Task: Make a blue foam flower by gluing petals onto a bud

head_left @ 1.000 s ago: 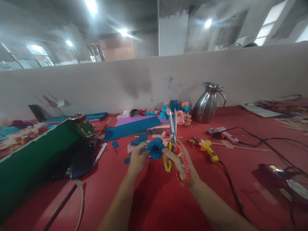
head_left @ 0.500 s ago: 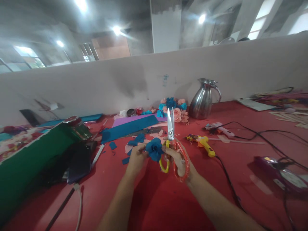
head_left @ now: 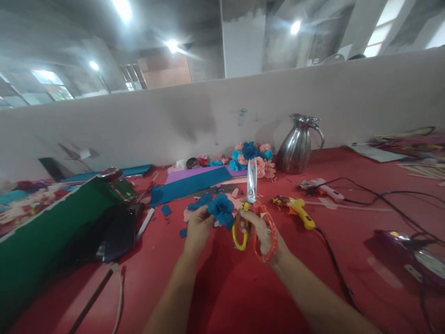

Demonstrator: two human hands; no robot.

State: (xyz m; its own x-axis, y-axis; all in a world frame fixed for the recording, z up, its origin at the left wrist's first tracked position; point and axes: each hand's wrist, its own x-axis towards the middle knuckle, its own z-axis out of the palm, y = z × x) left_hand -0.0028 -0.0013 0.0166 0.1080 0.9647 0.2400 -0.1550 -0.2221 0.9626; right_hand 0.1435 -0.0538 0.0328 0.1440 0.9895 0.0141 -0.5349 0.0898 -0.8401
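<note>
Blue flower [head_left: 221, 208] in left grip [head_left: 199, 227], green box [head_left: 66, 232] holding colourful pieces [head_left: 31, 200]

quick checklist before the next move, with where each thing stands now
1. Blue flower held by the left hand: ok.
2. Scissors held in the right hand: ok.
3. Blades pointing away from the left hand: ok.
4. Yellow glue gun apart from both hands: ok.
5. Glue gun cool: cannot tell.
6. No blue scraps near the left hand: not ok, several there.
</note>
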